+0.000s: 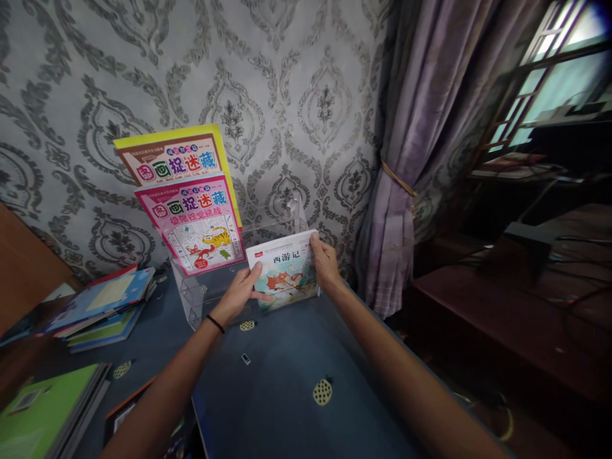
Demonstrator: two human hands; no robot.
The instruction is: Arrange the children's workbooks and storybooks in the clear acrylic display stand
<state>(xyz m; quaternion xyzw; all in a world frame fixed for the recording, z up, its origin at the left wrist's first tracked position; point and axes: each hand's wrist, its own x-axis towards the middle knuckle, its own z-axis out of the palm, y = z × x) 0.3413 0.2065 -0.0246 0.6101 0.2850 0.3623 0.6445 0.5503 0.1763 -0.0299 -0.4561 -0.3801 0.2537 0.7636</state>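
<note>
A white picture book (288, 280) with a painted cover and dark Chinese title is held up between my hands, tilted back. My left hand (241, 290) grips its left edge, thumb on the cover. My right hand (326, 260) grips its upper right edge, with the fingers partly hidden behind it. Just behind the book is a clear plastic stand (184, 299). In the stand's left part, a pink book (196, 223) leans in front of a brown-bordered book (167, 159) and a yellow sheet or book (217, 137). Whether the held book touches the stand I cannot tell.
A stack of books (108, 306) lies at the left, and a pile with a green cover (48, 408) is nearer. A dark book (143, 414) lies partly under my left forearm. The blue tablecloth (268, 395) has pineapple prints. A tied purple curtain (396, 159) hangs at the right.
</note>
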